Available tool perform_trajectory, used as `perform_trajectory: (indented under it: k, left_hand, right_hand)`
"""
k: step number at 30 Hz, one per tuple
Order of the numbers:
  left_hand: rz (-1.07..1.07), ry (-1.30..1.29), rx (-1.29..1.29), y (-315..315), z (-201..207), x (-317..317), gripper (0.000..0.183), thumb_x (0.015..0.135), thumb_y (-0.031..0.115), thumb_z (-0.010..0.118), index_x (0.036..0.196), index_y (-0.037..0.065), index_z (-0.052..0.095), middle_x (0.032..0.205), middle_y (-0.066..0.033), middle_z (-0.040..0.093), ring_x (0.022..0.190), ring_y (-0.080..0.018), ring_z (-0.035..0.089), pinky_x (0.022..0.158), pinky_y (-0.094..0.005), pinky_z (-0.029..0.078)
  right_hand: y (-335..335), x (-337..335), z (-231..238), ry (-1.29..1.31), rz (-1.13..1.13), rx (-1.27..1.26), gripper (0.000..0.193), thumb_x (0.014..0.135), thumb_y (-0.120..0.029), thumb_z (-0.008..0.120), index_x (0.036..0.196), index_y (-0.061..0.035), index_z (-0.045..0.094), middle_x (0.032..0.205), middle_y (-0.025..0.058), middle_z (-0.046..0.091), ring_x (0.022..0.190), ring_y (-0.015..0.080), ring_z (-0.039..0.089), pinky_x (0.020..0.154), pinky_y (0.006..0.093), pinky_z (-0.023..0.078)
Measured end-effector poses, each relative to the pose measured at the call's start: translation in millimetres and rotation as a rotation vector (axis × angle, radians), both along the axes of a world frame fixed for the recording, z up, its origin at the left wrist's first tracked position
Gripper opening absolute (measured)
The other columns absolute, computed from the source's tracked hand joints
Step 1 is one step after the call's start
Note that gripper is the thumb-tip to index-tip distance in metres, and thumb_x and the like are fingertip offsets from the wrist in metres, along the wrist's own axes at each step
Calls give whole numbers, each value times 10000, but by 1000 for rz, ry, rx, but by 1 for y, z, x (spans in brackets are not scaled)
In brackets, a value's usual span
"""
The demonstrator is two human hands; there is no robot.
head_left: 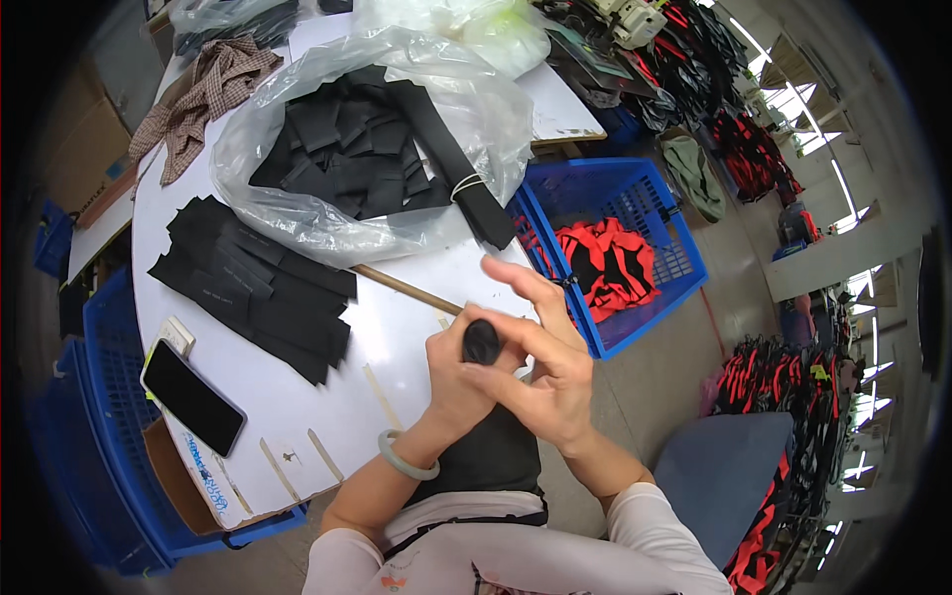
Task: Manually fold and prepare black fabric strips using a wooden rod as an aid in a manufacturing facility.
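Both my hands are raised together in front of my body, over the table's near right edge. Between them is a black roll [481, 343], seen end-on as a dark round shape; it looks like rolled fabric, and its length is hidden. My left hand [451, 362] is wrapped round it, with a pale bangle [406, 458] on that wrist. My right hand [555, 372] closes on it from the other side with thumb and fingers, its forefinger stretched upward. Just beyond the hands lies a thin wooden stick [407, 289]. Overlapping black fabric pieces [253, 288] lie to the left.
On the white table [397, 342], a clear plastic bag [248, 178] holds several black fabric pieces and a tied black bundle [451, 164]. A phone [194, 397] lies near the left edge. At right, a blue crate [635, 332] holds red-and-black pieces [610, 266]. A grey padded surface [722, 486] stands lower right.
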State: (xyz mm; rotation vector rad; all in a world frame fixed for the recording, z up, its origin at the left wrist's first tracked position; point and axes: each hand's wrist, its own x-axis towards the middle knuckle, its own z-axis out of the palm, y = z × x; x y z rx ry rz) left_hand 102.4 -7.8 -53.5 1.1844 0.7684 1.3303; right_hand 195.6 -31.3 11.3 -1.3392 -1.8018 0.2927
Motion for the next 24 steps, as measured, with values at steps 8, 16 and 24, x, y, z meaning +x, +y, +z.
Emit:
perform_trajectory:
  k: [8, 16, 24]
  left_hand:
    - [-206, -41, 63, -2, -4, -3, 116, 731, 51, 653, 809, 12, 577, 643, -53, 575, 582, -140, 588, 541, -268, 457]
    - [-127, -34, 14, -9, -15, 2, 114, 765, 56, 672, 796, 10, 573, 637, -44, 573, 566, -113, 551, 513, -261, 436]
    - [-92, -34, 156, -3, -16, -3, 137, 749, 17, 700, 753, 26, 563, 639, -54, 602, 557, -117, 593, 509, -249, 441]
  right_hand:
    - [-7, -9, -18, 234, -62, 44, 176, 597, 8, 769, 683, -34, 621, 874, 68, 629, 1031, 275, 503, 876, 375, 388]
    - [-6, -3, -8, -58, -48, 37, 304, 594, -71, 775, 872, -1, 673, 1062, 133, 636, 1127, 317, 482, 940, 403, 364]
    - [-19, 23, 10, -5, 45, 43, 291, 626, -59, 723, 911, -15, 678, 1228, 197, 542, 1180, 359, 458, 979, 427, 341]
